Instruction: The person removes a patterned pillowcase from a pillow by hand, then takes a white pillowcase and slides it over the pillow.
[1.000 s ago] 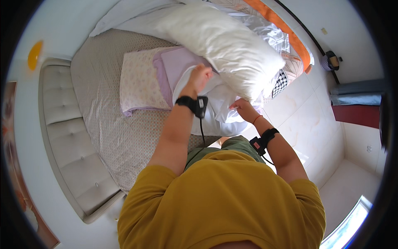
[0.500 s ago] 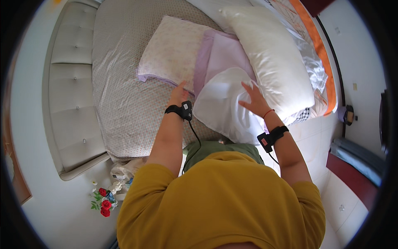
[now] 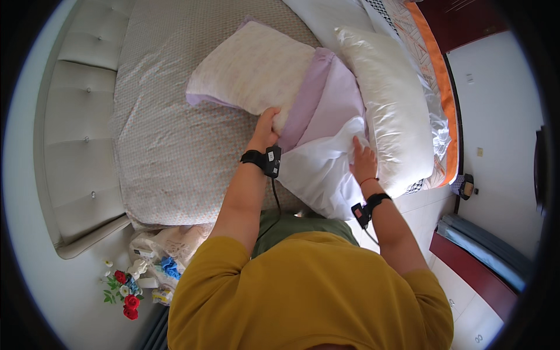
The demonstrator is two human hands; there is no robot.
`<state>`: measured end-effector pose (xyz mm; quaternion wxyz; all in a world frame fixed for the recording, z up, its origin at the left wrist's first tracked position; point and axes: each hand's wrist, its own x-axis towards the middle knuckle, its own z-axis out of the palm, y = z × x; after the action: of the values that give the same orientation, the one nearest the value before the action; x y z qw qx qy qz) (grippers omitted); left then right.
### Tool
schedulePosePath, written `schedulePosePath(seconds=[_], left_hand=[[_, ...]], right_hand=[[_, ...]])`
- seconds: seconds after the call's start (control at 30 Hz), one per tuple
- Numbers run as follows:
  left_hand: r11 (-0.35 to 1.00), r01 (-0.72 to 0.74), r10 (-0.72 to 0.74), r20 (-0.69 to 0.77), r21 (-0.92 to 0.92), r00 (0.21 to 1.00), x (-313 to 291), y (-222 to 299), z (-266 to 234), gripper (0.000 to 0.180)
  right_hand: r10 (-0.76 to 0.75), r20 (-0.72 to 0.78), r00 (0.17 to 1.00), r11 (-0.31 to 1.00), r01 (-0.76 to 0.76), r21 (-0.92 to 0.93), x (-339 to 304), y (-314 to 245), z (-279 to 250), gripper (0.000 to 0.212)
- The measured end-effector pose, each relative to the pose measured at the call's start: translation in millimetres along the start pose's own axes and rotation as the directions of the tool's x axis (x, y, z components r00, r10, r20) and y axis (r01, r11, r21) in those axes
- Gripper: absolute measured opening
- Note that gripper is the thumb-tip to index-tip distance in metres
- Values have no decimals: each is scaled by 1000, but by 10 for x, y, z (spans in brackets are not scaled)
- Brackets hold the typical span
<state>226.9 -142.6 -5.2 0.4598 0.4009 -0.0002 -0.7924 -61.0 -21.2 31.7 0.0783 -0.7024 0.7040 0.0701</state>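
Printed lettering is borne by the orange-edged mattress (image 3: 411, 29) at the upper right of the frame, and a small pale label is carried on the left black wrist device (image 3: 272, 161). At the upper centre, the near edge of the floral pillow (image 3: 251, 70) is gripped by the left hand (image 3: 267, 127), thumb on top. White cloth (image 3: 321, 172), right of centre, is touched by the right hand (image 3: 364, 160), fingers partly bent; whether it is grasped cannot be told.
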Motion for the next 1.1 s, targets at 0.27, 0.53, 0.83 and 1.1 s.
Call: schedulePosePath(seconds=[0.27, 0.53, 0.83, 1.1], left_hand=[[983, -181, 183, 72, -32, 980, -832, 527, 284, 33], [832, -474, 547, -279, 289, 789, -2399, 1535, -289, 21], [577, -328, 745, -317, 748, 588, -2595, 1253, -563, 31], [390, -408, 632, 83, 826, 771, -2036, 727, -615, 56]], right_hand=[[112, 87, 990, 978, -94, -186, 244, 290, -21, 39], [164, -25, 986, 940, -149, 307, 547, 169, -221, 31], [18, 24, 1000, 1000, -18, 9, 876, -424, -683, 56], [-626, 54, 778, 566, 405, 718, 323, -1670, -737, 58]])
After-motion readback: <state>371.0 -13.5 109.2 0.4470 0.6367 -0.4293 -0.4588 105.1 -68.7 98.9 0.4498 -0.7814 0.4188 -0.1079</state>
